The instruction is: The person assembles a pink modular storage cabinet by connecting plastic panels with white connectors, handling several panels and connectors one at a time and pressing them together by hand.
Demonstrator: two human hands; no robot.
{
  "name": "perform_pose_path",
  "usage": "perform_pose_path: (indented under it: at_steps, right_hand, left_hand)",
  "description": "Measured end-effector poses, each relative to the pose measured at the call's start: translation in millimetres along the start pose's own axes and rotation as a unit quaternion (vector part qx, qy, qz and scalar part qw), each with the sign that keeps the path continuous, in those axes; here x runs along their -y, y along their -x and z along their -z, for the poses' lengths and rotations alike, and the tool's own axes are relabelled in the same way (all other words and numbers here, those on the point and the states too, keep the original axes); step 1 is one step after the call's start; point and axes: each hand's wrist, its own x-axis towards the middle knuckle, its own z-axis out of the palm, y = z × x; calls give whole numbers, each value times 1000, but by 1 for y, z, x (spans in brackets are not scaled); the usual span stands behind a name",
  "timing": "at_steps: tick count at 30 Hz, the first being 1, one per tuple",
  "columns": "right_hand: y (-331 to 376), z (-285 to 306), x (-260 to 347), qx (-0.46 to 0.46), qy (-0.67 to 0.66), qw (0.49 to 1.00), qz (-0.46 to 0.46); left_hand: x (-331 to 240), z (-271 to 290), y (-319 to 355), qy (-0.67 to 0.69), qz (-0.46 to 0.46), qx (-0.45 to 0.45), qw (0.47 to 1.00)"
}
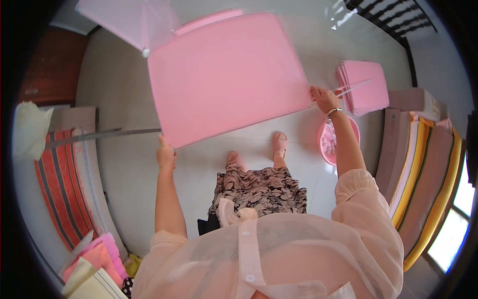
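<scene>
Both my hands are on a large pink panel (229, 74) with a thin edge frame, tilted above the floor. My left hand (167, 153) grips its near left corner, and my right hand (324, 99) closes around its near right corner. At its far left corner a white connector (145, 53) joins it to a translucent pale pink panel (127, 22). Another pink panel edge (209, 21) shows behind the far side. Two thin white prongs (356, 88) show beside my right hand; whether I hold them or they lie on the stack behind, I cannot tell.
A stack of pink panels (368, 94) lies at the right. Nearby stands a pink basin (357, 130) with small pale pieces. Cushioned seats (428, 174) line the right, and a red striped cloth covers a seat (64, 184) at left. A dark bar (99, 134) reaches toward my left hand.
</scene>
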Motion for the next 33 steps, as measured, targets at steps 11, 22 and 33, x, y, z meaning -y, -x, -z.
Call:
perform_pose_path:
  at_steps: [11,22,33]
  right_hand:
    - [-7,45,-30,141,179,946,231]
    - [16,28,-36,46,21,991,126]
    - [88,-9,-17,-92,-229,968,54]
  left_hand:
    - [-51,-56,21,-314,-471,-255,784]
    - [-160,-245,148,-264,-792,153,528]
    - [-165,-274,150,-336,-810,150,457]
